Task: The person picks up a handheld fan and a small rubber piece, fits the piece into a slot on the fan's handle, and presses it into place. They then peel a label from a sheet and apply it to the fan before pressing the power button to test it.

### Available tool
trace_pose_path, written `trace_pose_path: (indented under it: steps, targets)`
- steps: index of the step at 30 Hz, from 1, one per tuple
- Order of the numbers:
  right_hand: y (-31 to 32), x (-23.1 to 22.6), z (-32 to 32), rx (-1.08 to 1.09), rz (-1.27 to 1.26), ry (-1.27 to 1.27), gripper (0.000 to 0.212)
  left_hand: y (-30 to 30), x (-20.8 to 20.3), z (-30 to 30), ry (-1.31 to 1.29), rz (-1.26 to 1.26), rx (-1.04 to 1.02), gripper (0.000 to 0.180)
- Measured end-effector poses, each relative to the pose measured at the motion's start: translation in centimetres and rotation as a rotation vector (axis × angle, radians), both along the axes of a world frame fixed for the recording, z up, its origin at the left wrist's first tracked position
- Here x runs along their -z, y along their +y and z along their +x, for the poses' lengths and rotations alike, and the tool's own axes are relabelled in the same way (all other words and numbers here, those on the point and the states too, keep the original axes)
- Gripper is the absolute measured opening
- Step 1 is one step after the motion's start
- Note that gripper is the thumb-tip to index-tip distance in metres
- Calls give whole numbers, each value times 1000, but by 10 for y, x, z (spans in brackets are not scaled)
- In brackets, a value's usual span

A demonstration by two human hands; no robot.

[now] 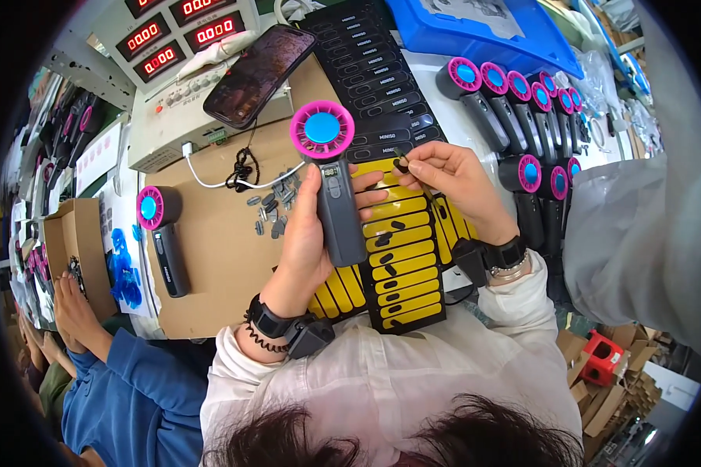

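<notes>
A dark grey handheld fan [343,226] with a magenta grille and blue centre lies across my left hand [307,233], its handle gripped between thumb and fingers and its small display lit. A white cable [210,185] runs to the fan's upper handle, where my fingers hide its end. My right hand [461,185] pinches a small dark piece [400,164], too small to name, just right of the fan. Below both hands spread black sheets with yellow strips [403,274], some bearing small dark pieces. Loose grey pieces [270,210] are scattered left of the fan.
Another fan [163,241] lies on the cardboard [218,272] at left. A phone [258,74] rests on a meter box [187,128] with red digits. Several fans [522,117] are grouped at right, near a blue tray [483,43]. Someone in a blue sleeve [144,373] works at left.
</notes>
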State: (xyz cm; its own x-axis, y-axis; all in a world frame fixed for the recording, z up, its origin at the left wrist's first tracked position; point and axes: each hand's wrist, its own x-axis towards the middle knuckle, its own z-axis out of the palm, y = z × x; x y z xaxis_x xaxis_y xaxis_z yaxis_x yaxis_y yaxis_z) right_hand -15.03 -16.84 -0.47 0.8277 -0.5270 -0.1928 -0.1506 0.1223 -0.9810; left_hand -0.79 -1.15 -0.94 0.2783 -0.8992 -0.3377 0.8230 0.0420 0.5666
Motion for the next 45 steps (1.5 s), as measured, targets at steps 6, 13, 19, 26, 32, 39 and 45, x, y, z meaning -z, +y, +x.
trace_pose_path:
  steps: [6,13,19,26,32,39,45]
  targets:
    - [10,3,-2,39,205,-74,13,-2,-8,-6,-8,-16,10,51]
    - [25,1,0,31,20,38,14,-2,-9,-6,-20,45,-20,53]
    - [23,4,-3,48,-28,14,14,-1,-4,-3,-24,49,0,54]
    - [17,-2,-17,176,-54,-64,13,-5,7,-11,-144,124,71,53]
    - [23,22,-23,-11,-64,108,13,-5,13,-10,-71,167,119,54]
    - [19,35,-16,-91,89,75,14,-4,15,-7,-84,173,169,54]
    - [18,38,-13,-45,140,80,15,0,4,-3,-166,229,135,54]
